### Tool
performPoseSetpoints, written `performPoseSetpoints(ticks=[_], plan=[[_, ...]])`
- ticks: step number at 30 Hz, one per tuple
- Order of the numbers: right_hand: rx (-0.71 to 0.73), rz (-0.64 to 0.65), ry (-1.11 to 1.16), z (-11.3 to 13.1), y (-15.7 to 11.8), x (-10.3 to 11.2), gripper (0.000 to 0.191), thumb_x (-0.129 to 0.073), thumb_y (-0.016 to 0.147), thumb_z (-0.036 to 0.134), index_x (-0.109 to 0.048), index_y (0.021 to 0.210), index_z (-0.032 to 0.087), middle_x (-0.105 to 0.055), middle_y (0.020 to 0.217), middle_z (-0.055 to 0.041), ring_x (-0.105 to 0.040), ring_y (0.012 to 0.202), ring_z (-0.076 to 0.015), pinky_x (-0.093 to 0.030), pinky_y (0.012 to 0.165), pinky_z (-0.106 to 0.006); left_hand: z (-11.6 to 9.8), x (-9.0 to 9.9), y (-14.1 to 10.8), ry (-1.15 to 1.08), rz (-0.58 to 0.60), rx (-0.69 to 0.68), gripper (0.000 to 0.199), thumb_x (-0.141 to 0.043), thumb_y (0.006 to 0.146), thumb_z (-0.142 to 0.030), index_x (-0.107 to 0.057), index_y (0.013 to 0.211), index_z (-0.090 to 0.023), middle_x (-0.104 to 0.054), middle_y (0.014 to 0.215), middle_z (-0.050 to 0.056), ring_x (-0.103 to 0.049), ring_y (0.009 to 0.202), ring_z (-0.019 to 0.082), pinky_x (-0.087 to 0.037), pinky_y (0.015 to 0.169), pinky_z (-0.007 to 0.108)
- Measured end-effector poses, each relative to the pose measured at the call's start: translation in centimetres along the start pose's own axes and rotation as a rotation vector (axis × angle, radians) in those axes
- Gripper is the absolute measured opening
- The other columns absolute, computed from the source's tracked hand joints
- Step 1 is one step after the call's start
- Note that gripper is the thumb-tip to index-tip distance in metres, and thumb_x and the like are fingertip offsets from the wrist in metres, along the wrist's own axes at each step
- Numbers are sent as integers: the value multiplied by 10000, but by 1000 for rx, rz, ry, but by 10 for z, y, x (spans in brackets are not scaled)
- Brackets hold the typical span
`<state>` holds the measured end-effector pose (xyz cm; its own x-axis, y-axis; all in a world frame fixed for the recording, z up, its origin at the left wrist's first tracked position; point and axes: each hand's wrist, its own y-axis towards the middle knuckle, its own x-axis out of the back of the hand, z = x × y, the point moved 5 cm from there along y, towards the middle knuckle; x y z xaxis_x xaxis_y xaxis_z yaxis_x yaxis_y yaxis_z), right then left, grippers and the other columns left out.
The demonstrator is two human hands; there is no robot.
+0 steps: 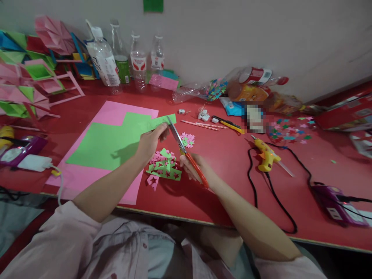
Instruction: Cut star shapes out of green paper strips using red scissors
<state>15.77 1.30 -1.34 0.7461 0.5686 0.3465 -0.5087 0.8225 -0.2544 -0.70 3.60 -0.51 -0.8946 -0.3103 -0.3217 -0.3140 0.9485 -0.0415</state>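
Observation:
My left hand (149, 143) is closed on a green paper strip (171, 118), whose free end sticks out past the fingers. Whether the strip joins the big green sheet (99, 143) behind it cannot be made out. Orange-handled scissors (176, 135) are gripped in my right hand (199, 166), their blades pointing up and away with the tip at the strip. The green sheet lies on a larger pink sheet (132, 190). Below my hands sits a pile of green and pink scraps (164, 166) with star-shaped holes. Small paper stars (188, 139) lie beside the blades.
Several plastic bottles (138, 64) stand along the wall. Folded paper models (37, 73) fill the back left. To the right lie a yellow glue gun (266, 155) with its black cord, a utility knife (234, 126), scattered stars (290, 130) and a purple power strip (338, 203).

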Motion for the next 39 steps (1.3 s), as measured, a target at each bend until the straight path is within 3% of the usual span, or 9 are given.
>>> performPoseSetpoints(ticks=[39], plan=[[-16,-32,-5,4,-2,1,476,-491,782,655,-418,642,206,-351,421,78,-347,323,-74,-306,358,-222,1,0,1,2,8,-5,252,-607,749,-402,-603,630,-180,-557,577,-7,-456,539,86,-358,537,256]])
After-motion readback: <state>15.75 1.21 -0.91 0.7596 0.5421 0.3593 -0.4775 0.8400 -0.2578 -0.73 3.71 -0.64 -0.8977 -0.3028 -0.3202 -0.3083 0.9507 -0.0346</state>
